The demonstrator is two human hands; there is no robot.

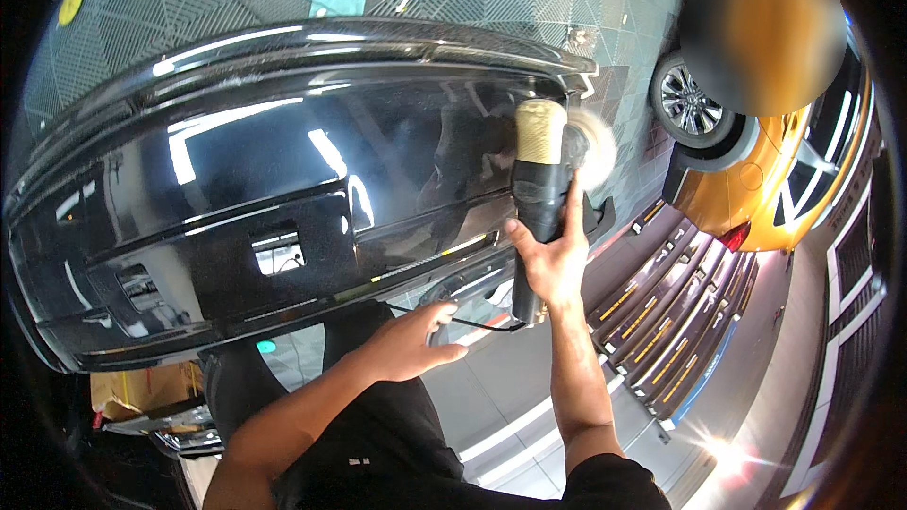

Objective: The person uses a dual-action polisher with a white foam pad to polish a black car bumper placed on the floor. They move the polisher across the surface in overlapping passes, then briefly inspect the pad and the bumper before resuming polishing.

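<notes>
Step in hand, as I judge it: buffing the bumper (425,123). My right hand (557,264) wraps the polisher (540,198), pad (595,151) at the bumper's right end. My left hand (411,345) is half-curled near the cord (484,326); grip unclear. Next move calls for steady pad angle. Floor (624,0): grey tile; orange car (690,194) right.

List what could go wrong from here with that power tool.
1. The pale round pad is blurred, probably spinning, at the right end of the black panel; it might catch an edge there.
2. Only the right grip is on the power tool, so a kick could be hard to check.
3. The black cord runs close to the left grip and could snag.
</notes>
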